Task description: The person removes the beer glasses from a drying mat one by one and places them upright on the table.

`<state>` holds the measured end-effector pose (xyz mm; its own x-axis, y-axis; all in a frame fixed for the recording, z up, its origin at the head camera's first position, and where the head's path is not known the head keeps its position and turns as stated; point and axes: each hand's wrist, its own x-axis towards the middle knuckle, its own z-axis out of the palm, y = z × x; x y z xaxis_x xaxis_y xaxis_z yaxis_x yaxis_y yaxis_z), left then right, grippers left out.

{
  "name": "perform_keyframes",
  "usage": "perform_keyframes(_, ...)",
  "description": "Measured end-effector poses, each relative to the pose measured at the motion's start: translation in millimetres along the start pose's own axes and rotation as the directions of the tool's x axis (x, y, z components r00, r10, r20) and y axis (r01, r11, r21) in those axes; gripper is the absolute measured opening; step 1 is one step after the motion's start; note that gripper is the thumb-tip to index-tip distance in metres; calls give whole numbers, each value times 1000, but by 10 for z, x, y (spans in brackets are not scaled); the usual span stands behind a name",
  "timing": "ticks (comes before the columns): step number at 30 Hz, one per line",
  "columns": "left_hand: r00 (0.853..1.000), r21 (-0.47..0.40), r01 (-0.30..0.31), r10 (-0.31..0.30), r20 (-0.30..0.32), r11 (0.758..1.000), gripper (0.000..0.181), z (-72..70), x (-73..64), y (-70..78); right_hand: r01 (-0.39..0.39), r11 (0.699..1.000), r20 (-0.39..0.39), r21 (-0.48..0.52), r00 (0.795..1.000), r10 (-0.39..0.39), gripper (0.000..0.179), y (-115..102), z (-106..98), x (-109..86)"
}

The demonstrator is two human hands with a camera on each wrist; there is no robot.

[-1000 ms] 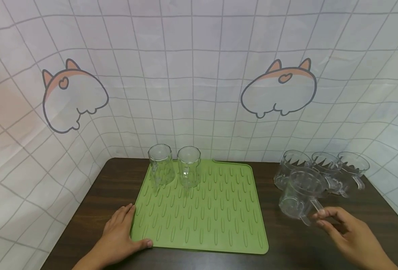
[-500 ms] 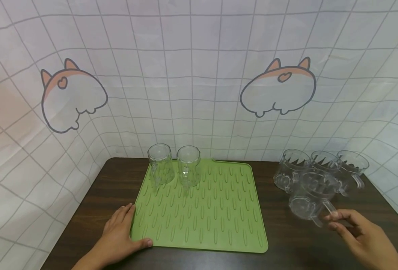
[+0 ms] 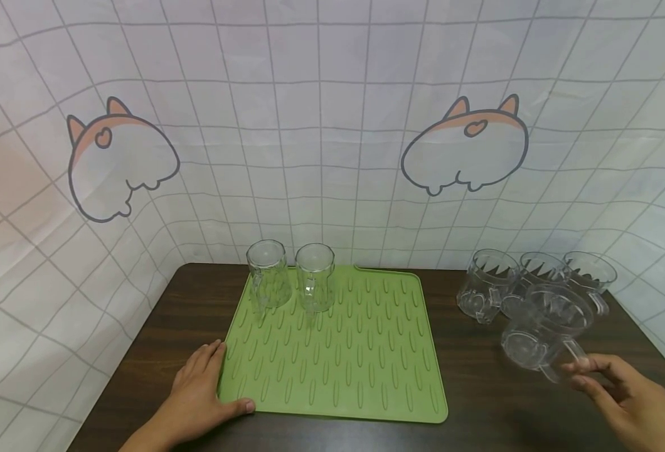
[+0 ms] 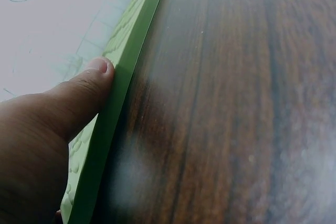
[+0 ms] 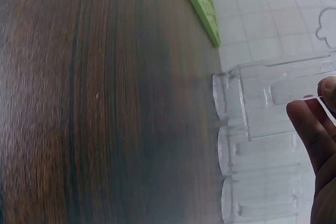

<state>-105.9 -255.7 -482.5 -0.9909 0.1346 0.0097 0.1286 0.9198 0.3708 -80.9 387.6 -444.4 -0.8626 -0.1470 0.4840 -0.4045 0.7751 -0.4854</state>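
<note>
My right hand (image 3: 628, 392) pinches the handle of a clear glass mug (image 3: 527, 345) between thumb and fingers, at the right of the table. The right wrist view shows this mug (image 5: 283, 93) upright, its base seemingly off the table. Behind it stand three similar clear mugs: one at left (image 3: 476, 292), one partly hidden in the middle (image 3: 540, 269), one at right (image 3: 589, 276). My left hand (image 3: 194, 398) rests at the front left corner of the green ridged mat (image 3: 366, 376), fingers extended along its side. In the left wrist view the thumb (image 4: 84, 90) touches the mat's front edge.
Two more clear mugs, a left one (image 3: 270, 279) and a right one (image 3: 315, 282), stand upright at the mat's back left. The dark wooden table (image 3: 462, 402) ends at a white grid-patterned curtain (image 3: 332, 207), which surrounds its back and sides.
My right hand has moved to the right with the mug, which now overlaps the middle and right mugs behind it in the head view. My left hand has stayed on the mat.
</note>
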Motion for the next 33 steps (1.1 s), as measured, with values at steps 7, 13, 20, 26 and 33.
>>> perform_keyframes(7,1000,1,3,-3,1,1000,134,-3,3,4,96,990,-78,103,993,-88,33,100,-16,-35)
perform_keyframes(13,1000,4,0,0,-4,1000,134,-4,5,13,166,956,-156,242,979,-131,14,226,4,-55)
perform_keyframes(20,1000,3,2,-2,-2,1000,134,-2,8,19,145,948,-206,283,975,-88,19,259,-16,-70)
perform_keyframes(26,1000,-2,9,-9,10,1000,135,-7,10,19,115,933,-236,342,971,-33,18,323,-22,-109)
perform_keyframes(33,1000,-8,14,-14,27,1000,135,-15,9,22,138,898,-246,417,969,-34,19,442,-41,-130)
